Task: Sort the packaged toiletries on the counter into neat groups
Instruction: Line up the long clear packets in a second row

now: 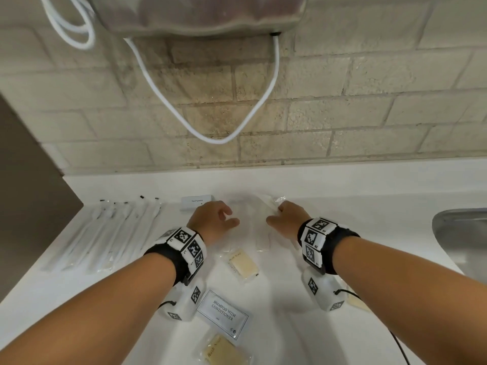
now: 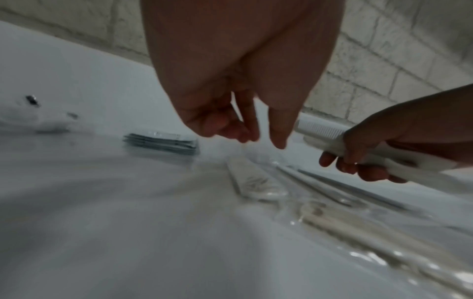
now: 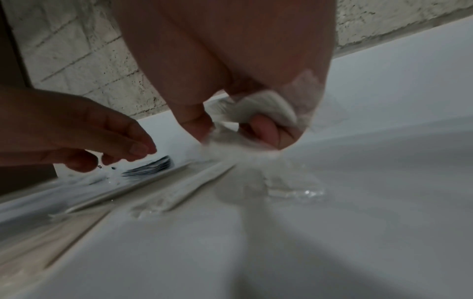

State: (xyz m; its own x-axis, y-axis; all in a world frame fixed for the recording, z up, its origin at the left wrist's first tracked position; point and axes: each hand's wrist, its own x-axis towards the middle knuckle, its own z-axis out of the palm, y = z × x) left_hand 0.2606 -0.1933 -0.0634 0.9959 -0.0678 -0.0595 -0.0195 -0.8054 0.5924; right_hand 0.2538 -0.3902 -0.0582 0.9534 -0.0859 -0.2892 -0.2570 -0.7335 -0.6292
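My right hand (image 1: 274, 214) grips a white comb in clear wrap (image 1: 272, 202) at the back middle of the white counter (image 1: 342, 206). The right wrist view shows its fingers curled round the crumpled wrapper (image 3: 266, 109). The left wrist view shows the comb's teeth (image 2: 320, 128) sticking out of that fist (image 2: 358, 157). My left hand (image 1: 232, 216) hovers just left of it, fingers (image 2: 245, 125) hanging loosely and holding nothing. More wrapped combs (image 1: 259, 233) lie flat between the two hands. A stack of toothpaste boxes (image 1: 196, 202) sits behind the left hand.
Several wrapped toothbrushes (image 1: 105, 233) lie in a row at the left. Two bath soaps (image 1: 242, 263) (image 1: 221, 350) and a shampoo sachet (image 1: 224, 313) lie near my wrists. A steel sink (image 1: 461, 233) is at the right. The tiled wall (image 1: 342, 114) carries a hanging white hose (image 1: 218, 140).
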